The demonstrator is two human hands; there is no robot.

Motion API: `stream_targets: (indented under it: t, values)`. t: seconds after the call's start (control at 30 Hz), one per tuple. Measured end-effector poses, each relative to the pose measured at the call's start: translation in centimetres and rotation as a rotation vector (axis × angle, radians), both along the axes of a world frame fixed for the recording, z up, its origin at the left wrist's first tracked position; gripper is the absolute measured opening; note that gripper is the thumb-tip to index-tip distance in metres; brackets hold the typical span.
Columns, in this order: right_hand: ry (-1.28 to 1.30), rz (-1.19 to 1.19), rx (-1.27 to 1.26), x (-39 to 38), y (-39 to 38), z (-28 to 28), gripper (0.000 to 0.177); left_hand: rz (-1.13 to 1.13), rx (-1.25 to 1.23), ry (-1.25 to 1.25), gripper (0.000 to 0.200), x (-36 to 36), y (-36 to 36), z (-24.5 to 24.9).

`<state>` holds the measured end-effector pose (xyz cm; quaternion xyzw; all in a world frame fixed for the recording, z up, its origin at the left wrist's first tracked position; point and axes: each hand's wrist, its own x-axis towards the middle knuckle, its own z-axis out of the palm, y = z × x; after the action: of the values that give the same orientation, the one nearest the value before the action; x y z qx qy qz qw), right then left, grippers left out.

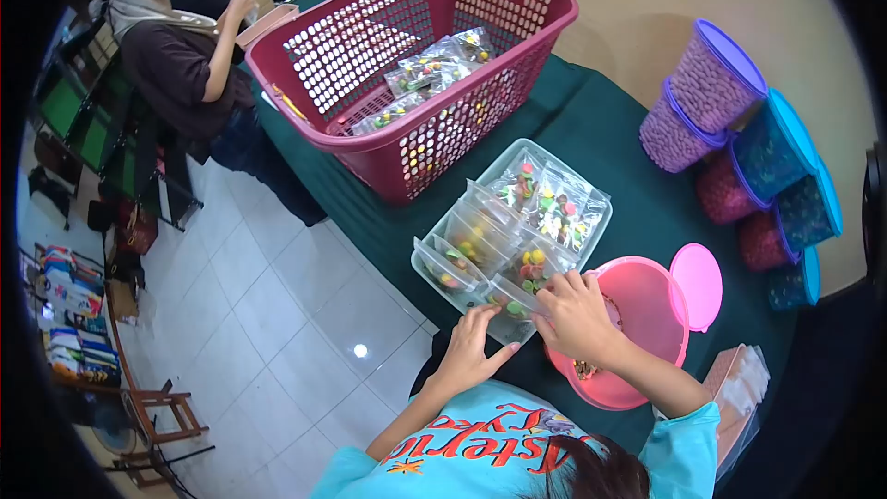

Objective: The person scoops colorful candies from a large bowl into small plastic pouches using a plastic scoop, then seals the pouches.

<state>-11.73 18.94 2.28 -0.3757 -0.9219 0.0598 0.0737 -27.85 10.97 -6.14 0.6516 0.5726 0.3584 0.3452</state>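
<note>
My right hand (580, 316) pinches the top edge of a small clear plastic bag (514, 303) of colourful candies at the near end of a pale tray (602, 233). My left hand (469, 351) is at the tray's near corner, its fingertips against the same bag and its thumb spread apart from them. More clear bags of candies (480, 231) stand and lie in the tray. Beside my right forearm, partly hidden by it, is a pink tub (667, 333) with small brown and coloured pieces at the bottom.
A large maroon basket (397, 162) holding filled bags stands beyond the tray. Stacked lidded tubs (707, 83) line the wall side, a pink lid (696, 286) lies near them, and a box with plastic (735, 393) sits at right. Two people (171, 55) are at the table's far end.
</note>
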Motion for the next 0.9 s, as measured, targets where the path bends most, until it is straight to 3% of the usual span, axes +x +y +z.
stream_targets:
  t: [0.07, 0.13, 0.27, 0.57, 0.67, 0.9]
  values:
    - [0.025, -0.007, 0.006, 0.0, 0.7, 0.3, 0.028, 0.054, 0.001, 0.045, 0.060, 0.3, -0.1, 0.0]
    - [0.054, -0.048, -0.006, -0.1, 1.4, 1.1, 0.039, 0.009, 0.017, 0.240, 0.062, 0.6, -0.3, -0.1]
    - [-0.001, -0.137, -0.029, -0.2, 2.5, 0.8, 0.039, -0.110, -0.040, 0.359, 0.074, 0.9, -0.8, -1.0]
    - [-0.036, -0.037, -0.078, 0.1, 3.3, -1.5, 0.043, -0.184, -0.039, 0.451, 0.070, 0.9, -0.2, -2.0]
    - [-0.035, -0.120, -0.198, -0.2, 3.2, -0.6, 0.040, -0.205, -0.047, 0.448, 0.069, 0.8, 0.0, -2.0]
    - [-0.098, -0.147, -0.127, -0.7, 3.1, -1.1, 0.036, -0.294, -0.071, 0.473, 0.070, 0.2, 0.7, -2.1]
